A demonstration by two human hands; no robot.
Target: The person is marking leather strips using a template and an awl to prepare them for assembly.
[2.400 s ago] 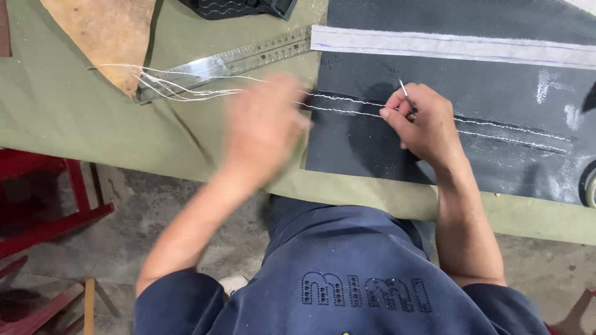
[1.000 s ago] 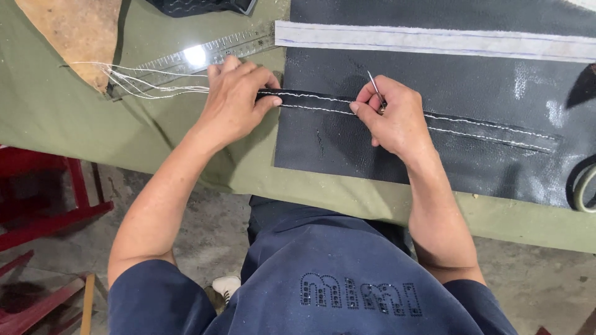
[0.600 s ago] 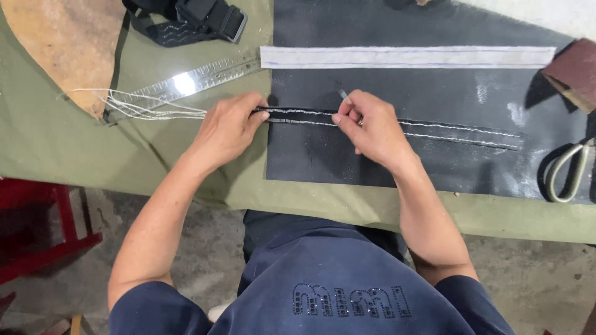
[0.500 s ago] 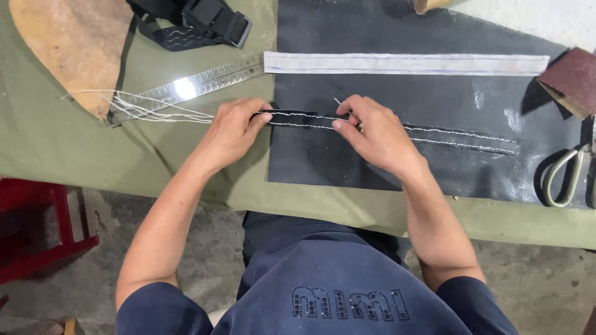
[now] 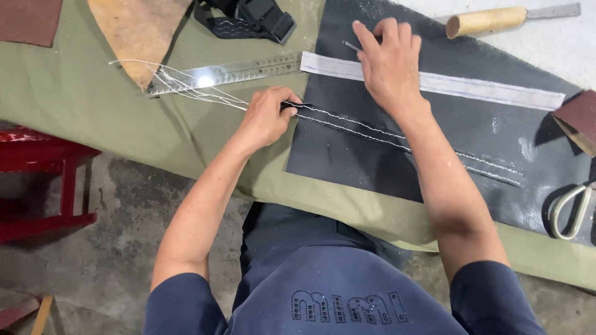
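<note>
My left hand [image 5: 266,118] pinches the left end of a narrow black strip [image 5: 347,120] sewn with two rows of white stitches. The strip lies across a black leather sheet [image 5: 347,158] on the green-covered table [image 5: 81,105]. Loose white threads [image 5: 180,87] trail left from the strip's end. My right hand [image 5: 388,62] hovers farther back, over a long white strip [image 5: 490,92], and its fingers are closed on a thin metal pointed tool [image 5: 351,44].
A metal ruler [image 5: 230,70] lies behind the threads, beside a tan leather piece [image 5: 133,28] and a black buckled strap [image 5: 248,15]. A wooden-handled tool [image 5: 490,20] lies at the back right, scissors [image 5: 568,208] at the right edge. A red stool [image 5: 37,180] stands left on the floor.
My right hand has lifted off the stitched strip and moved back over the white strip, still with the thin tool. My left hand keeps its pinch on the strip's end.
</note>
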